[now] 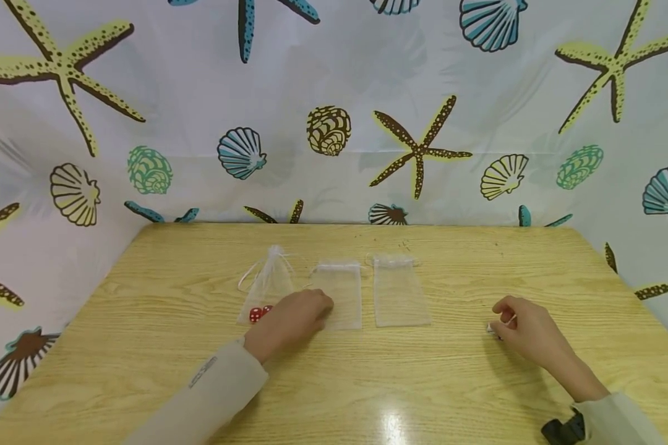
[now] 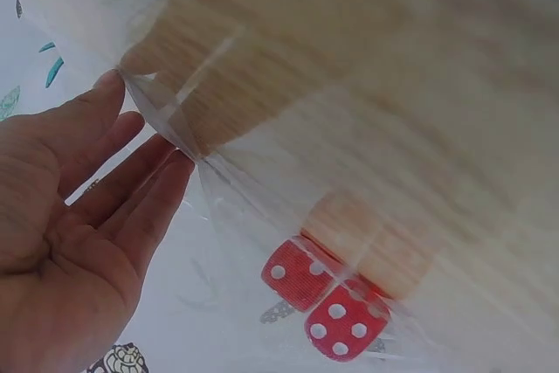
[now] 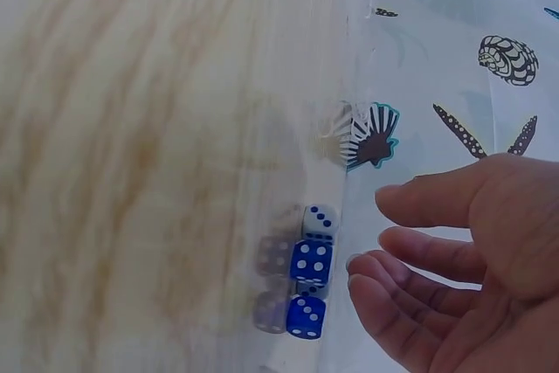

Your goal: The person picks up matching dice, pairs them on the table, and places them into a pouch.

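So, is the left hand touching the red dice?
Apart: the left wrist view shows a clear gap between the left hand and the red dice.

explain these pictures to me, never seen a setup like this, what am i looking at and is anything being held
There is no machine, just a person's two bare hands. The wide picture comes from a camera worn on the head; the two closer ones come from cameras on each wrist. Sheer bags lie on a wooden table: the left bag appears to contain two red dice, then come the middle bag and right bag. The left hand is at the middle bag; whether it grips it is hard to tell. The right hand is beside blue and white dice, apparently not holding them.
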`<state>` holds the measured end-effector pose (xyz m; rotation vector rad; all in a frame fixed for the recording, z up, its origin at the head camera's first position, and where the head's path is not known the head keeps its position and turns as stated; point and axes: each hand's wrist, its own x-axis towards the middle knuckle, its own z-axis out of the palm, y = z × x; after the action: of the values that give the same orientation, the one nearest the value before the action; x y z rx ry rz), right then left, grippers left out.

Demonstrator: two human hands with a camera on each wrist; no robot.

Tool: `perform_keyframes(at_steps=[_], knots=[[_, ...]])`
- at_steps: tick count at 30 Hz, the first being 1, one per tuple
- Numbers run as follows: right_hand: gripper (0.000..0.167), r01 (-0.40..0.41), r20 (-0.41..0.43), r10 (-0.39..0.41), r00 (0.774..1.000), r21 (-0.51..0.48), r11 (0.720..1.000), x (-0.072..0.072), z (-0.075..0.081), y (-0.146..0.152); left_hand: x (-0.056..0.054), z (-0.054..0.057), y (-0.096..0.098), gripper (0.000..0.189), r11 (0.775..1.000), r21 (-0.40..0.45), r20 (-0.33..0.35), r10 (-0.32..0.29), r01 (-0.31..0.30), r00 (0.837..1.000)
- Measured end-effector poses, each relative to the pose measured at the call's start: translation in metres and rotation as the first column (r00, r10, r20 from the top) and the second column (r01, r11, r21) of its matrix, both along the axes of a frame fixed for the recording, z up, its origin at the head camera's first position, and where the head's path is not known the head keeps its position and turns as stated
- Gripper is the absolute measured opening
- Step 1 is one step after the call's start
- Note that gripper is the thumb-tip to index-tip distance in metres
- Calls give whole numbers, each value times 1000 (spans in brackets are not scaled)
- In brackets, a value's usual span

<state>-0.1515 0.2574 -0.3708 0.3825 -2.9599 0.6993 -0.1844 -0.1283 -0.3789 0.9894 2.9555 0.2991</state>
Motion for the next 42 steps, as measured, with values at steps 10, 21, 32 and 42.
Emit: perform_keyframes(at_steps=[10, 21, 32, 42], knots=[[13, 5, 7, -5, 1000, 16, 1000, 0, -9, 3, -8, -3, -1, 6, 1000, -2, 1, -4, 4, 1000], [18, 13, 32, -13, 999, 16, 1000, -3, -14, 13, -10, -1, -1, 16, 1000, 0, 37, -6, 6, 999], [13, 28, 68, -31, 997, 38, 999, -1, -12, 14, -8, 3, -2, 20, 1000, 3, 48, -9, 9, 999], [18, 56, 76, -59, 995, 39, 998, 1, -9, 12, -11, 1, -5, 22, 1000, 17, 62, -18, 17, 998]])
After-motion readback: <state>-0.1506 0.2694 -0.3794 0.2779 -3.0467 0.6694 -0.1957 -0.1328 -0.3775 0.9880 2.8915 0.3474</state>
